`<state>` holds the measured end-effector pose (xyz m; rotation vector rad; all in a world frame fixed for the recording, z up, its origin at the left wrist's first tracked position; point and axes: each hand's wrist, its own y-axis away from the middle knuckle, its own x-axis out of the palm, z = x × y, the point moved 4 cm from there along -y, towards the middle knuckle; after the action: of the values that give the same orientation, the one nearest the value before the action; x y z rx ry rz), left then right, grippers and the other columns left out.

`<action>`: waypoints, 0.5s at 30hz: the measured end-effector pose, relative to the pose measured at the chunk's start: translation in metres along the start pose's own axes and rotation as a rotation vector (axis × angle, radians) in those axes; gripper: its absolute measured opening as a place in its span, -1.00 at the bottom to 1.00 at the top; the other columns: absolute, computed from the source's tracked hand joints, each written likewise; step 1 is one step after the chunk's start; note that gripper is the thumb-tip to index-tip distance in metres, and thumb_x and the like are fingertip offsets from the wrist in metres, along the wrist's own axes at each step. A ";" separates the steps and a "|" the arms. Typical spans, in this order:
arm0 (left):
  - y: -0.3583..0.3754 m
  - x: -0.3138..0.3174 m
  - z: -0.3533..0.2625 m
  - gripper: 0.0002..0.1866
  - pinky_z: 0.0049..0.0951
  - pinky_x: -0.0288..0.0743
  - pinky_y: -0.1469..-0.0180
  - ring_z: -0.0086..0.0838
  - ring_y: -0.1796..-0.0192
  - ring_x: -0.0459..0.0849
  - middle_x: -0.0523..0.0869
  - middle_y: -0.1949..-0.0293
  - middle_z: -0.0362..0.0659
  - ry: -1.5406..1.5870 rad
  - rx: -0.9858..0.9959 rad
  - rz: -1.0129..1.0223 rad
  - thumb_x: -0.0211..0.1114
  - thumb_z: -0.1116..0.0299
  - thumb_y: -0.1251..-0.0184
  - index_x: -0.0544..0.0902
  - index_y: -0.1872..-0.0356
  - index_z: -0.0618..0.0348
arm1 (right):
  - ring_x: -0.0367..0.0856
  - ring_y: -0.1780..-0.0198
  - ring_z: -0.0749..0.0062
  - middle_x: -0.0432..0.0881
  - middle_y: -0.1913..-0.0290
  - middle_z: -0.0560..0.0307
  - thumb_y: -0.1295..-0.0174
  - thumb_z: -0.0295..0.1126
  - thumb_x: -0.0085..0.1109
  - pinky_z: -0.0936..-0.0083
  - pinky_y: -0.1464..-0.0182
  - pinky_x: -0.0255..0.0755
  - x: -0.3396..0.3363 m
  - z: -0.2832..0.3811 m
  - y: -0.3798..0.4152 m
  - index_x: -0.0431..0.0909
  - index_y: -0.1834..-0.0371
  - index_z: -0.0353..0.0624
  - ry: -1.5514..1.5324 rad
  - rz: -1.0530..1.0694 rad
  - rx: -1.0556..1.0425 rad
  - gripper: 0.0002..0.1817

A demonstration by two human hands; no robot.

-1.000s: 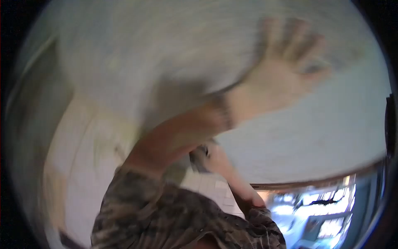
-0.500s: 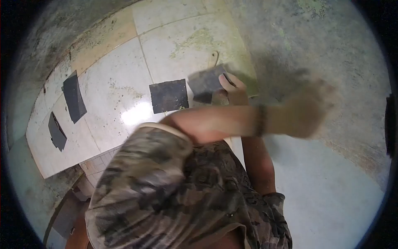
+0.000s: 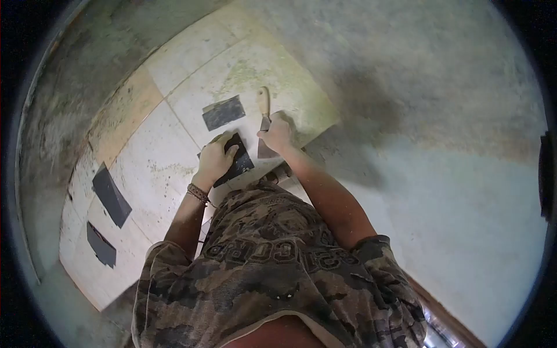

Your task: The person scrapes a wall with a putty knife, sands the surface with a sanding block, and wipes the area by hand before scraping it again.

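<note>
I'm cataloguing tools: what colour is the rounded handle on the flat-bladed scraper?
The rounded handle is pale tan, clearest in the head view.

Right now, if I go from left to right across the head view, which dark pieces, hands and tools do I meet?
Upper-left dark piece and lower-left dark piece (about level) → left hand on another dark piece → right hand holding a scraper.

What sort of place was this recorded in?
Probably a room under repair, judging by the blotchy, stained wall, the dirt-spotted tiled counter, and the scraper there with dark sheets, perhaps sandpaper. Which room it is, I can't tell.
</note>
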<state>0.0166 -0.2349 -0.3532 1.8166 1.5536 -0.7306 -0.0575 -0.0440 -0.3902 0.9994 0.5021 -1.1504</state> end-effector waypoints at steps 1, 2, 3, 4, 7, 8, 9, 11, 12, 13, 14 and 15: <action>-0.007 0.003 -0.007 -0.53 -0.12 0.56 -0.09 0.05 -0.02 0.68 0.67 -0.05 0.20 -0.001 0.024 0.016 0.31 0.30 -0.25 0.57 -0.18 0.25 | 0.66 0.05 -0.07 0.68 0.16 -0.20 -0.05 -0.12 0.45 0.11 -0.09 0.48 0.007 -0.008 -0.001 0.58 0.15 -0.23 -0.044 0.036 0.005 -0.54; -0.015 0.008 -0.016 -0.52 -0.11 0.56 -0.08 0.06 -0.01 0.68 0.66 -0.05 0.20 -0.024 0.056 0.038 0.31 0.30 -0.25 0.56 -0.19 0.26 | 0.67 0.24 -0.08 0.69 0.25 -0.27 -0.12 -0.27 0.36 0.19 0.08 0.55 0.007 -0.016 0.003 0.57 0.13 -0.40 -0.080 -0.061 -0.109 -0.60; -0.022 0.012 -0.026 -0.51 -0.11 0.57 -0.07 0.07 -0.01 0.68 0.66 -0.05 0.20 -0.048 0.085 0.063 0.31 0.30 -0.25 0.55 -0.19 0.28 | 0.67 0.24 -0.08 0.69 0.25 -0.27 -0.12 -0.27 0.36 0.19 0.08 0.55 0.000 -0.024 0.010 0.57 0.13 -0.40 -0.092 -0.074 -0.086 -0.60; -0.028 0.009 -0.046 -0.49 -0.08 0.51 -0.15 0.03 -0.05 0.67 0.69 -0.02 0.17 0.026 0.141 0.036 0.32 0.31 -0.21 0.56 -0.20 0.25 | 0.66 0.27 -0.03 0.69 0.28 -0.24 -0.13 -0.27 0.34 0.20 0.11 0.52 -0.012 -0.027 0.019 0.60 0.18 -0.35 -0.217 -0.029 -0.162 -0.66; -0.031 -0.004 -0.121 -0.58 -0.08 0.37 -0.29 -0.04 -0.18 0.60 0.70 -0.03 0.09 -0.208 0.610 -0.283 0.33 0.32 -0.21 0.63 -0.08 0.26 | 0.65 0.25 0.28 0.70 0.29 -0.05 -0.22 -0.23 0.27 0.39 0.17 0.47 -0.046 -0.052 0.058 0.69 0.18 -0.18 -0.304 0.080 -0.313 -0.74; -0.029 -0.010 -0.148 -0.62 -0.05 0.37 -0.27 -0.07 -0.16 0.62 0.72 0.03 0.05 -0.369 0.824 -0.322 0.33 0.33 -0.19 0.65 -0.03 0.25 | 0.66 0.25 0.35 0.70 0.29 -0.05 -0.22 -0.22 0.28 0.41 0.18 0.47 -0.061 -0.056 0.077 0.69 0.17 -0.18 -0.311 0.111 -0.362 -0.73; -0.036 -0.005 -0.155 -0.62 -0.05 0.37 -0.27 -0.07 -0.16 0.62 0.72 0.03 0.05 -0.367 0.855 -0.276 0.33 0.33 -0.19 0.65 -0.03 0.25 | 0.66 0.26 0.38 0.71 0.28 -0.03 -0.22 -0.22 0.28 0.42 0.19 0.48 -0.077 -0.060 0.096 0.69 0.15 -0.17 -0.299 0.117 -0.330 -0.73; -0.041 0.027 -0.165 -0.76 -0.09 0.48 -0.12 -0.15 0.08 0.71 0.75 0.27 -0.01 -0.472 0.898 0.297 0.32 0.24 -0.17 0.69 0.19 0.12 | 0.67 0.26 0.40 0.72 0.28 0.02 -0.20 -0.24 0.30 0.45 0.20 0.48 -0.111 -0.062 0.137 0.69 0.14 -0.17 -0.257 0.040 -0.236 -0.73; -0.037 0.028 -0.179 -0.76 -0.09 0.48 -0.12 -0.15 0.08 0.71 0.75 0.27 -0.01 -0.478 0.931 0.325 0.32 0.24 -0.17 0.69 0.19 0.12 | 0.67 0.26 0.38 0.72 0.29 0.05 -0.19 -0.25 0.31 0.46 0.20 0.49 -0.128 -0.062 0.158 0.69 0.14 -0.16 -0.220 -0.041 -0.175 -0.74; -0.034 0.026 -0.194 -0.80 -0.10 0.51 -0.01 -0.13 0.16 0.72 0.74 0.32 -0.01 -0.465 0.881 0.311 0.32 0.23 -0.17 0.67 0.28 0.12 | 0.67 0.27 0.36 0.72 0.30 0.09 -0.17 -0.27 0.34 0.46 0.21 0.48 -0.150 -0.058 0.184 0.69 0.18 -0.16 -0.167 -0.368 -0.239 -0.76; -0.031 0.027 -0.204 -0.81 -0.11 0.55 0.10 -0.11 0.24 0.73 0.73 0.38 -0.01 -0.455 0.827 0.291 0.31 0.23 -0.17 0.65 0.37 0.13 | 0.67 0.28 0.34 0.71 0.32 0.14 -0.14 -0.28 0.36 0.46 0.23 0.47 -0.170 -0.052 0.218 0.69 0.22 -0.16 -0.101 -0.694 -0.302 -0.78; -0.027 0.030 -0.209 -0.81 -0.11 0.55 0.10 -0.11 0.24 0.73 0.73 0.38 -0.01 -0.469 0.849 0.295 0.31 0.23 -0.17 0.65 0.37 0.13 | 0.67 0.28 0.33 0.71 0.32 0.14 -0.12 -0.29 0.38 0.44 0.23 0.48 -0.187 -0.036 0.255 0.69 0.23 -0.15 -0.143 -0.612 -0.495 -0.78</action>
<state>-0.0030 -0.0539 -0.2433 2.1408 0.6678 -1.6857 0.1133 0.1006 -0.1635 0.3284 0.9614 -1.5208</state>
